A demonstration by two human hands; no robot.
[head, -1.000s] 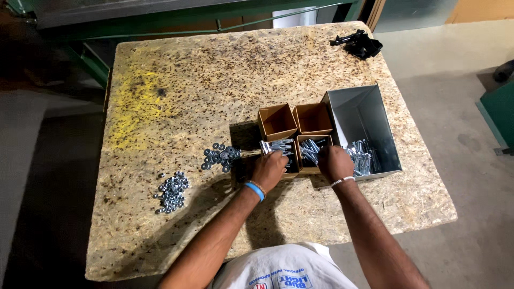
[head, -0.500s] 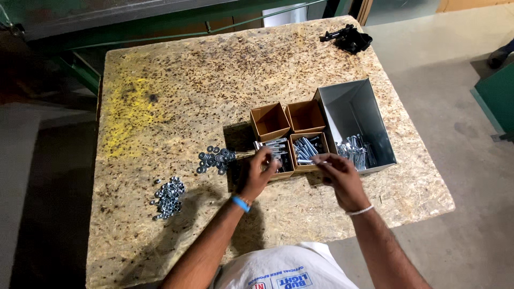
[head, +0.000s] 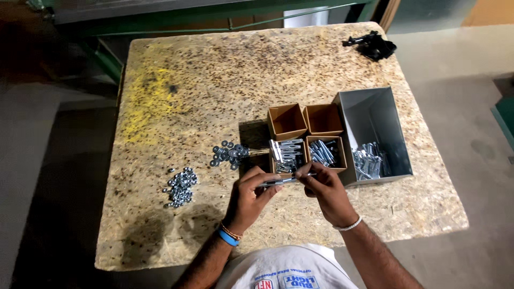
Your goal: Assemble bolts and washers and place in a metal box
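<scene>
Both of my hands hold one long silver bolt (head: 279,182) level, just in front of the small boxes. My left hand (head: 250,194) grips its left end and my right hand (head: 321,188) pinches its right end. Behind them stand small brown cardboard boxes: a near left box (head: 289,155) and a near right box (head: 326,152) filled with silver bolts, and two empty ones (head: 287,121) behind. A grey metal bin (head: 375,134) to the right holds more bolts at its near end.
The wooden chipboard table (head: 214,80) carries a pile of washers (head: 229,154) left of the boxes and a pile of nuts (head: 181,186) further left. A black object (head: 373,45) lies at the far right corner. A green frame stands behind the table.
My hands have come back from the boxes toward me. They now hold a bolt between them, which was not in them a second ago.
</scene>
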